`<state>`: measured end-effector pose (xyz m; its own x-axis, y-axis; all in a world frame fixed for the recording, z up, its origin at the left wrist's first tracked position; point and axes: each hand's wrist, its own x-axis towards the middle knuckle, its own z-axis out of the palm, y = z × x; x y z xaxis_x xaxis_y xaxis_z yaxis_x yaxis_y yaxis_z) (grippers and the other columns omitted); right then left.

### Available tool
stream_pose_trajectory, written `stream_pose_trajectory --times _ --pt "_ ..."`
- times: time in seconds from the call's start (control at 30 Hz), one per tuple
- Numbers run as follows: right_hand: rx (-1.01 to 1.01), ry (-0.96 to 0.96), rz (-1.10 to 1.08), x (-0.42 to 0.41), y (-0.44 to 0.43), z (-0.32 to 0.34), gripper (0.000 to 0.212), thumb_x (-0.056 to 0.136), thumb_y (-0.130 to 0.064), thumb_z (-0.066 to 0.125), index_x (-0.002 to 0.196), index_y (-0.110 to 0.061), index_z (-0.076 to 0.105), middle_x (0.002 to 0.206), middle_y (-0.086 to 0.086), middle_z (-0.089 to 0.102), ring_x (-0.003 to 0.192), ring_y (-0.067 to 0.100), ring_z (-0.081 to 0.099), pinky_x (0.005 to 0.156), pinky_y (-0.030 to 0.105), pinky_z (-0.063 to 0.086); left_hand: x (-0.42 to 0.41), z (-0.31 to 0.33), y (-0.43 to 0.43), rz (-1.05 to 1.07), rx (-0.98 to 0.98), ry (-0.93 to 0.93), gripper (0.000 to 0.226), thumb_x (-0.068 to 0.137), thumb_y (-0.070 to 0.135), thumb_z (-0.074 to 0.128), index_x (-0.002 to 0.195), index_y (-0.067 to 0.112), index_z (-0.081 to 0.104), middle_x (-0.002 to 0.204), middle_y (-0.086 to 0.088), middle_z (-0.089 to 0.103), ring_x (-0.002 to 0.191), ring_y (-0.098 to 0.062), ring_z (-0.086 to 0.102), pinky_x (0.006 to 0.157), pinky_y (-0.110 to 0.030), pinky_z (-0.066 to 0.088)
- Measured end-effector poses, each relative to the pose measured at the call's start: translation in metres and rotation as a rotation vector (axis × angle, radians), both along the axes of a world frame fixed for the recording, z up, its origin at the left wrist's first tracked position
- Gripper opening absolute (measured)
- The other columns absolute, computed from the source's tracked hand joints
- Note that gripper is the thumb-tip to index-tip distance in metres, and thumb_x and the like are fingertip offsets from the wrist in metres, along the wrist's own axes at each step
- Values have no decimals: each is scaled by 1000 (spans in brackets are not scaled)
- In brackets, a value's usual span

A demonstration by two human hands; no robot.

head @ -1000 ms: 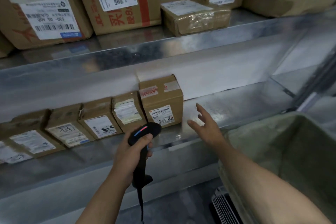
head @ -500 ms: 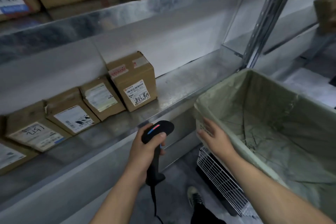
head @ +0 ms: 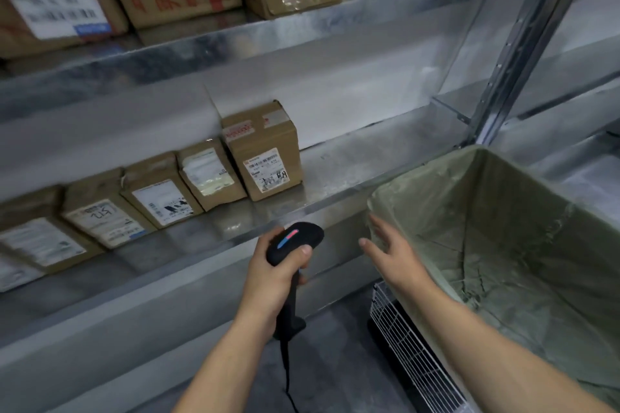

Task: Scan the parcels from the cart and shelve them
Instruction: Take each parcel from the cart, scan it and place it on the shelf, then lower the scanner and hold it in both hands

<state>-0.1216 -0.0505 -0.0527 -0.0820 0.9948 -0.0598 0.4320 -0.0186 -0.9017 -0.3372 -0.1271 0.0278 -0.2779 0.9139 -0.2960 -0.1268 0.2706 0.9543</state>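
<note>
The right hand (head: pixel 396 256) has lifted off the cart (head: pixel 423 172) rim, fingers spread and empty, the left hand (head: pixel 271 273) gripping the scanner (head: pixel 297 238), while the parcels (head: pixel 265 157) stand on the shelf (head: pixel 352 157) and the cart seems emptied, its far end unseen.

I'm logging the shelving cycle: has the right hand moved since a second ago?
Yes. Against the rightmost parcel on the lower shelf, the right hand has come down and away from it to the lined cart's corner, open and empty.

Left hand (head: pixel 275 273) and right hand (head: pixel 397 256) were bare, forearms (head: pixel 228 362) uncovered as far as they showed, short plain thumbnail (head: pixel 306 249) on the left hand
</note>
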Motion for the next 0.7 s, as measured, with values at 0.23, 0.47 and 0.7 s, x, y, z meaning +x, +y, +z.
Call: stream_pose_trajectory --times 0.23,0.47,0.7 --pt "91 -140 242 -7 -1 21 59 96 -24 67 149 -15 45 151 5 47 141 17 40 107 16 26 11 5 -29 228 33 18 45 89 10 75 130 18 58 115 -27 68 60 -23 61 52 -24 51" --pt "97 -123 433 -48 -26 33 60 97 -28 65 152 -21 41 155 -1 43 143 15 38 112 24 29 -9 0 -87 419 72 -14 55 65 33 79 116 35 58 117 -13 70 69 -15 68 69 -35 56" --pt "98 -116 544 -117 -72 38 60 97 -34 65 152 -27 41 156 -3 42 144 15 38 118 42 34 -71 -3 -152 547 84 -62 64 71 32 66 134 24 53 98 -16 71 73 -24 64 61 -24 53"
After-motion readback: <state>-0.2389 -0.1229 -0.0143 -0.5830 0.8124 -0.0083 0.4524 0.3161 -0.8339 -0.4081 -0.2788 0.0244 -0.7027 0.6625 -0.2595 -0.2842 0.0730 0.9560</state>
